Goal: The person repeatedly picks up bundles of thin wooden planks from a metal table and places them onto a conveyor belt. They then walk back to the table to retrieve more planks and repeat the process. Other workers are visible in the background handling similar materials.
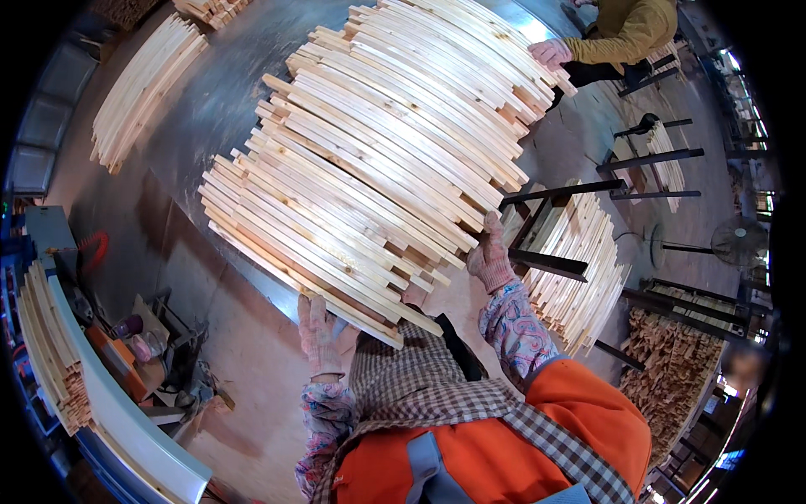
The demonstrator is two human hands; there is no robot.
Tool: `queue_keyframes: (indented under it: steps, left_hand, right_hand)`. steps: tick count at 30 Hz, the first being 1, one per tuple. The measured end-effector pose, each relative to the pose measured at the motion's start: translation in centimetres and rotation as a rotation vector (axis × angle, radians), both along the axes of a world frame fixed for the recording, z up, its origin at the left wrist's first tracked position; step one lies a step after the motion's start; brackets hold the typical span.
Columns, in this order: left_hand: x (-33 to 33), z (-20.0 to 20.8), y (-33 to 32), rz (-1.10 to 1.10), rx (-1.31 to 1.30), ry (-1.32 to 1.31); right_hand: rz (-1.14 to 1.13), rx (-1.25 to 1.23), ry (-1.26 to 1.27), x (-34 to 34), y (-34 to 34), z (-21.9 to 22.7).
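Wooden strips: A broad layer of pale, narrow wooden strips (361, 160) fills the upper middle of the frame, side by side and slanting from upper left to lower right. Their ends are uneven, making ragged steps along both sides.
Desk: The strips lie on a desk (231, 101) with a smooth, grey metal top, which shows at the upper left and shines at the top.
Left hand: Gloved in pale pink, the left hand (317, 332) is below the middle of the frame, at the near edge of the layer. Its visible fingers are straight, close together and pointing up, just beside the nearest strip.
Right hand: In a matching glove, the right hand (491, 256) is right of centre, against the strip ends. Its fingers point upward; I cannot tell whether they pinch a strip or only rest there.
Wearer's clothes: Patterned sleeves (516, 332), an orange garment (579, 412) and a brown checked apron (420, 382) fill the bottom.
Co-worker: At the upper right, a gloved hand from a mustard sleeve (609, 50) touches the far strips' ends.
Other wood: A smaller bundle (147, 92) lies at the upper left; another stack (579, 269) sits right of centre, beside black metal bars (550, 265).
Right edge: A round standing fan (739, 244) stands above a large wood pile (672, 370).
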State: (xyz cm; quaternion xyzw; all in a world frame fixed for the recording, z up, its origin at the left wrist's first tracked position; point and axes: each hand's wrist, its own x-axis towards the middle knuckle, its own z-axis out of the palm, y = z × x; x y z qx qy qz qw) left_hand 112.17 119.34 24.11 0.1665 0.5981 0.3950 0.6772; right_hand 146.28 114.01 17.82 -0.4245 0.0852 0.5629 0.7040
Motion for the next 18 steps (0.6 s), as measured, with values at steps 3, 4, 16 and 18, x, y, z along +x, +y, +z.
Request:
queue_keyframes:
  steps: [3,4,16,18]
  left_hand:
    - [-0.1,-0.2,0.1,-0.017,0.065,-0.065]
    - [-0.2,-0.3,0.4,-0.021,0.076,-0.027]
    - [-8.0,-5.4,4.2,-0.014,0.04,0.265]
    - [-9.1,-6.2,4.1,-0.126,0.043,0.284]
  right_hand:
    - [-0.02,-0.101,-0.037,0.2,-0.5,-0.9]
    - [-0.003,-0.075,-0.025,0.1,-0.6,-0.7]
    - [0.244,-0.054,0.035,-5.2,-5.8,-3.7]
    - [0.265,-0.086,-0.27,-4.1,-5.5,-4.1]
